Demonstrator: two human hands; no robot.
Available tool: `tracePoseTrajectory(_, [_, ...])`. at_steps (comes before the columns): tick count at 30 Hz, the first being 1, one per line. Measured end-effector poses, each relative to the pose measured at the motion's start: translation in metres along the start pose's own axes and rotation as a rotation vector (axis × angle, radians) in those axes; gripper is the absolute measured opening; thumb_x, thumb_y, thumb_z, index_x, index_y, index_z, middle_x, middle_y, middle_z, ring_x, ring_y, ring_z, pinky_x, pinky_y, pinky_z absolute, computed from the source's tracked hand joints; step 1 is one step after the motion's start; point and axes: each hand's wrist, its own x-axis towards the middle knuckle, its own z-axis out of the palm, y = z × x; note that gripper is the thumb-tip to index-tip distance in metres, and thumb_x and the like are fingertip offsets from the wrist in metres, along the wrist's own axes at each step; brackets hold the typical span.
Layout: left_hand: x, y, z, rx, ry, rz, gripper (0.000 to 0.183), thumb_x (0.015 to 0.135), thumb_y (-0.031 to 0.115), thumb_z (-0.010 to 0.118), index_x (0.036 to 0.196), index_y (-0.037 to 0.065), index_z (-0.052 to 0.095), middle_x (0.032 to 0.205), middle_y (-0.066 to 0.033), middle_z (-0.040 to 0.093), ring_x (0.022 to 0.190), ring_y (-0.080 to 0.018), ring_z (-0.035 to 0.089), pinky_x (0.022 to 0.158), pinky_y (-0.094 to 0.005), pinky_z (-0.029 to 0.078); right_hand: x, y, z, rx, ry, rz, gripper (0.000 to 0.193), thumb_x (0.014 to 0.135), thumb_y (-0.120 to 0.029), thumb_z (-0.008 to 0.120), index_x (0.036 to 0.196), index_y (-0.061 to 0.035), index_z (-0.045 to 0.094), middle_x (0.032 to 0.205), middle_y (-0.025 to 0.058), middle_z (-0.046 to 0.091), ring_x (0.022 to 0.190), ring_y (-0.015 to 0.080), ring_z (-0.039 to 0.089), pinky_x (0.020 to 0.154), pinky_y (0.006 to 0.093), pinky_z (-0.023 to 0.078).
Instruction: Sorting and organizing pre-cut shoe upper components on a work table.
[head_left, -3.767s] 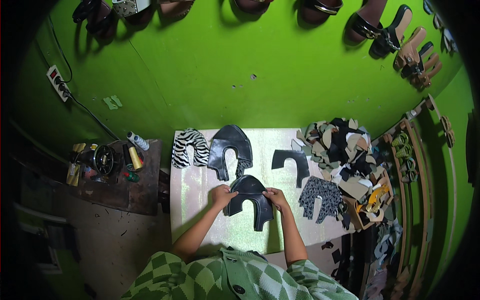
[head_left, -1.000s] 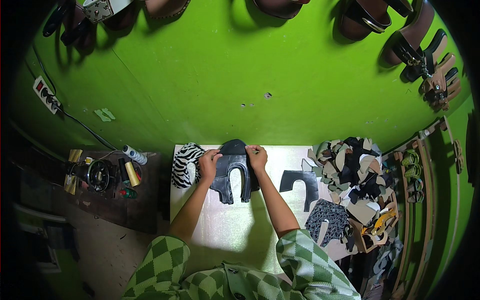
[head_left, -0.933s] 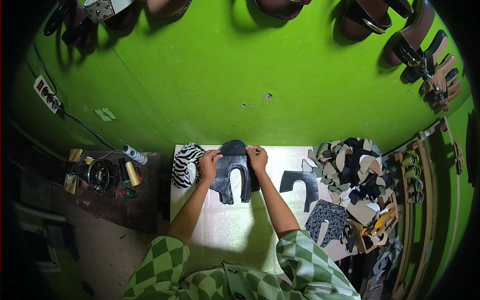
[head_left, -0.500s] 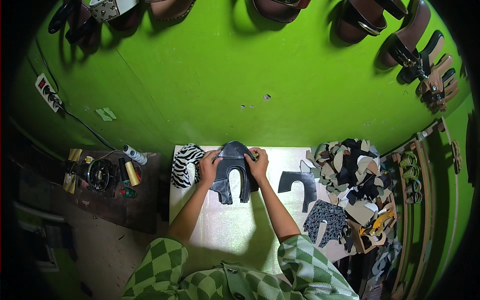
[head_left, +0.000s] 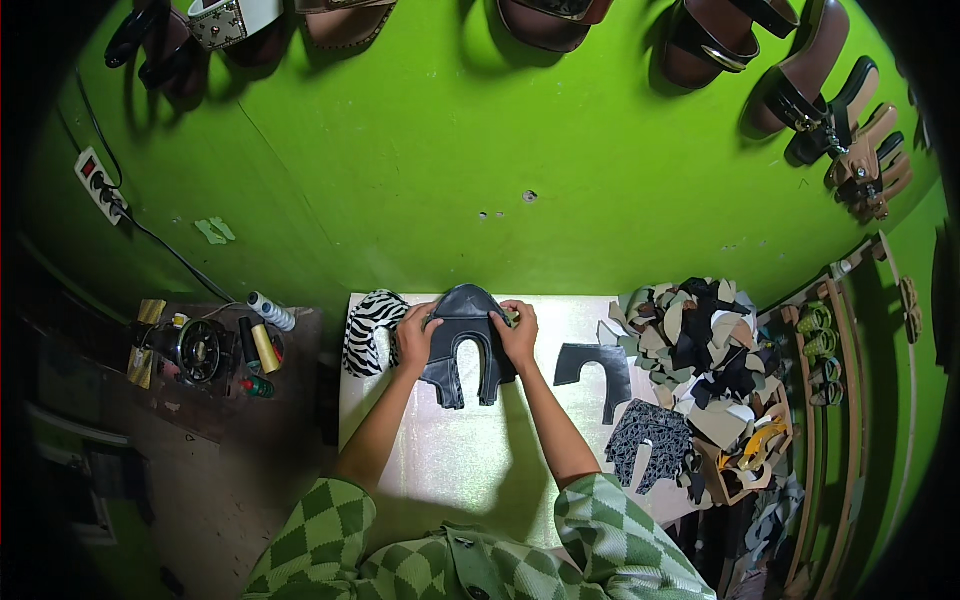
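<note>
Both hands grip a black leather shoe upper (head_left: 466, 302), arched like a horseshoe, at the far side of a pale worktable (head_left: 440, 470). My left hand (head_left: 415, 338) pinches its left edge, thumb on top. On the opposite edge, my right hand (head_left: 518, 333) pinches with thumb and fingers. The upper's two legs point toward me, with the pale table showing between them. Zebra-striped curved pieces (head_left: 368, 338) lie just left of my left hand. To the right of my right hand lies a flat black curved leather piece (head_left: 598, 372).
A heap of leather scraps (head_left: 700, 330) covers the table's right side, beside a patterned dark piece (head_left: 652, 440) and an open box (head_left: 735, 480). At left are a sewing machine (head_left: 198, 350) and thread spools (head_left: 268, 312). Sandals (head_left: 700, 45) hang on the green wall ahead.
The hands keep the same grip on the shoe upper, which has barely shifted. The whole view has moved slightly.
</note>
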Motion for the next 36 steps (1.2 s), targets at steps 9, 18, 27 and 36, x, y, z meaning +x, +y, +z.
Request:
tracePoseTrajectory(9, [-0.031,0.012,-0.012,0.124,0.020,0.067,0.049,0.073,0.005,0.069,0.118,0.001,0.053,0.117,-0.0158,0.054,0.107,-0.0309,0.052,0.093,-0.0332,0.040,-0.032,0.059,-0.066,-0.108,0.115,0.078,0.033,0.075,-0.012,0.067,0.105,-0.0039,0.057,0.096,0.0130,0.054,0.088,0.0246,0.052,0.079,0.0335,0.044])
tracePoseTrajectory(18, [-0.161,0.027,-0.038,0.207,0.048,0.019,0.056,0.077,0.004,0.063,0.128,0.001,0.042,0.129,-0.0136,0.042,0.122,-0.0300,0.038,0.102,-0.0373,0.030,-0.070,0.110,-0.201,-0.790,0.282,0.633,0.067,0.061,-0.030,0.079,0.116,-0.0061,0.048,0.114,0.0170,0.050,0.107,0.0343,0.047,0.086,0.0481,0.038])
tracePoseTrajectory(27, [-0.254,0.060,-0.045,0.157,-0.093,0.029,0.056,0.076,0.005,0.066,0.127,0.001,0.043,0.126,-0.0155,0.044,0.118,-0.0329,0.041,0.099,-0.0393,0.032,-0.133,0.090,-0.218,-0.432,0.198,0.419,0.039,0.073,-0.016,0.067,0.105,0.0023,0.053,0.103,0.0235,0.057,0.097,0.0382,0.055,0.085,0.0418,0.043])
tracePoseTrajectory(36, [-0.290,0.069,-0.028,0.088,-0.137,0.016,0.056,0.077,0.002,0.063,0.128,0.001,0.039,0.124,-0.0171,0.042,0.115,-0.0312,0.043,0.098,-0.0368,0.036,-0.222,0.108,-0.347,-0.450,0.322,0.388,0.031,0.075,-0.013,0.066,0.101,0.0016,0.057,0.099,0.0234,0.058,0.097,0.0381,0.055,0.083,0.0417,0.043])
